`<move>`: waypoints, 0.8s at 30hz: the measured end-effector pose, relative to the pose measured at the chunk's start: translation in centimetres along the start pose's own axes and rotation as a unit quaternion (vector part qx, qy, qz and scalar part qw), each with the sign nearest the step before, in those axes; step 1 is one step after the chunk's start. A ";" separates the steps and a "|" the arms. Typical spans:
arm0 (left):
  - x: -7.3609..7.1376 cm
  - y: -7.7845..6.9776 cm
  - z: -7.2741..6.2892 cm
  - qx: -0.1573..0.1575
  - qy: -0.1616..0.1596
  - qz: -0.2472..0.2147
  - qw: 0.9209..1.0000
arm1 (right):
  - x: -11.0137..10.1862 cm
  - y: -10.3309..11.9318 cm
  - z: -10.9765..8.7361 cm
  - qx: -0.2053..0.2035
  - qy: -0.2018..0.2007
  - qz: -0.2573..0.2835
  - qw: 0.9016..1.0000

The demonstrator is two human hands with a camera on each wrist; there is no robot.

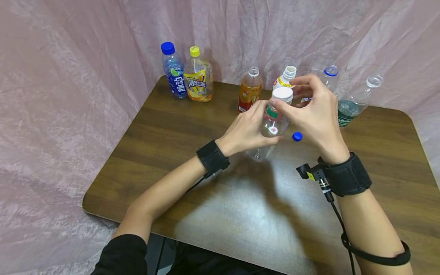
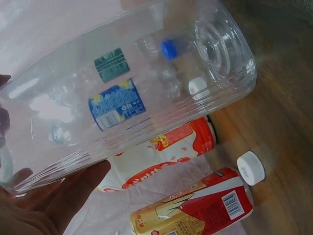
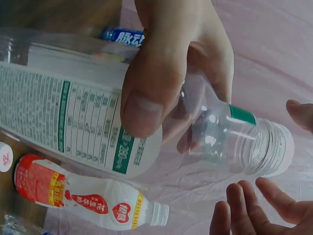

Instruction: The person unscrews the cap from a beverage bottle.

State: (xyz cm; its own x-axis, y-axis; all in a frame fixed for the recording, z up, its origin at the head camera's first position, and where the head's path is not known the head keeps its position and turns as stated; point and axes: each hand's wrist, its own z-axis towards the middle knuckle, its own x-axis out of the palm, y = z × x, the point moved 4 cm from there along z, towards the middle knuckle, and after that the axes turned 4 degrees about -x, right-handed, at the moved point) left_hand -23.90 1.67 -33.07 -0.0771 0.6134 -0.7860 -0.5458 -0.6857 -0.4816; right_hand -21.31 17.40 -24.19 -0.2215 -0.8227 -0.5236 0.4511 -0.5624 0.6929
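My left hand grips a large clear plastic bottle round its body, holding it tilted above the table. A white screw cap sits on its mouth, and a small green label shows at the neck. Around that cap is my right hand, thumb on one side and fingers on the other. In the right wrist view its fingers stand apart from the cap. A printed panel with green bands faces the right wrist camera, partly covered by the left thumb.
Behind stand a blue-capped bottle, a yellow-capped bottle, an uncapped orange-labelled bottle, an uncapped white bottle, a bottle with a blue neck ring and a green-labelled bottle. A blue cap and white cap lie loose.
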 end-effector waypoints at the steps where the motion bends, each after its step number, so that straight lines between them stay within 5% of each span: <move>1: 0.0 0.0 0.0 -0.001 0.000 0.002 1.000 | 0.1 0.0 0.0 0.003 0.001 -0.008 1.000; 14: -0.4 0.1 -0.2 0.020 -0.022 0.023 0.999 | 1.0 0.6 0.3 -0.034 -0.023 -0.018 0.999; 24: -1.6 1.1 -0.1 0.002 -0.024 0.006 1.000 | 0.5 1.4 0.6 -0.066 -0.024 0.057 0.996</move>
State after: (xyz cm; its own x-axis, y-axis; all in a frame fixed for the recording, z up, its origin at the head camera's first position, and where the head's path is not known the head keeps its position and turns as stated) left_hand -24.28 -0.12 -32.41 -0.1237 0.6231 -0.7723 -0.5474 -0.6920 -0.4706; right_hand -21.33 16.22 -23.18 -0.2022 -0.8855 -0.4182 0.5852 -0.4517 0.6734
